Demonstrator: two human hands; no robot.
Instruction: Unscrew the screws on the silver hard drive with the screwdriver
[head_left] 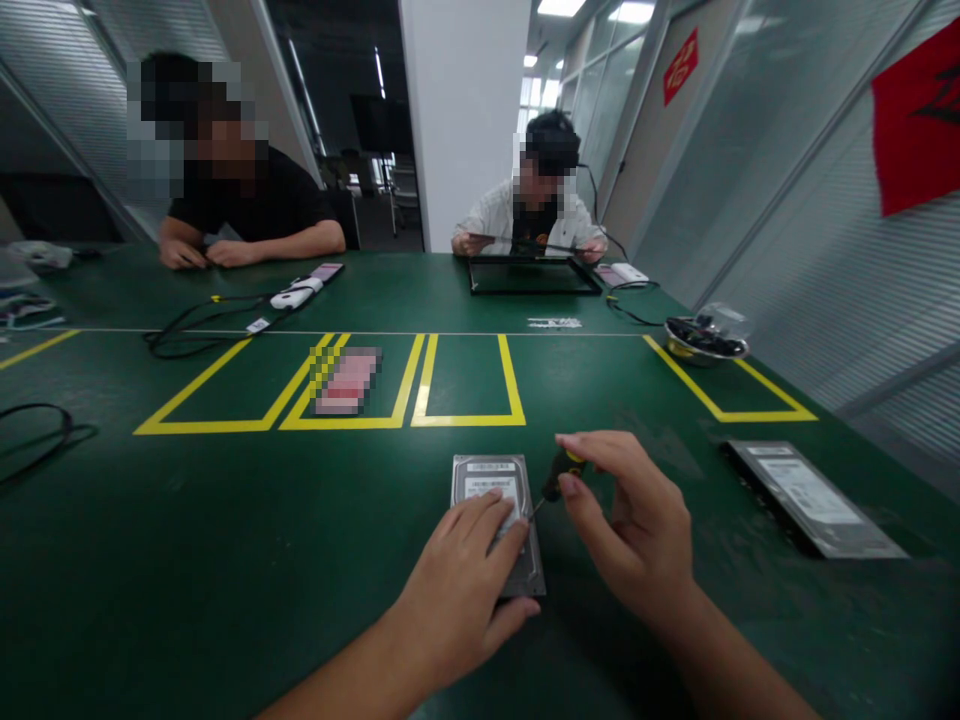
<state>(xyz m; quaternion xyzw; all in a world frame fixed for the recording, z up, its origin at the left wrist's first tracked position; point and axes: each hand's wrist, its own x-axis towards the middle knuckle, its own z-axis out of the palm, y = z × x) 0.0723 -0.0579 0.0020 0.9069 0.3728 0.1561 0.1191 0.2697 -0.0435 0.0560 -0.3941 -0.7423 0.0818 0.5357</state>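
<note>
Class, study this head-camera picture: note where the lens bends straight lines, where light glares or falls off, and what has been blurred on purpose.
Head view: wide-lens distortion bows the blinds and the green table edges; ceiling panels glare white at the top; soft shadow lies under the left hand on the hard drive and the right hand holding the screwdriver; faces and a pink item are pixelated.

Both forearms were bare as far as the lower edge of the view, with no sleeve or cuff showing on either. The left hand (pixel 457 590) wore no glove, ring or wristband, and its wrist carried no watch. The right hand (pixel 637 535) was likewise ungloved and without rings, its wrist bare as well. The fingers (pixel 581 445) of that hand were uncovered, with short, plain, unpainted nails.
</note>
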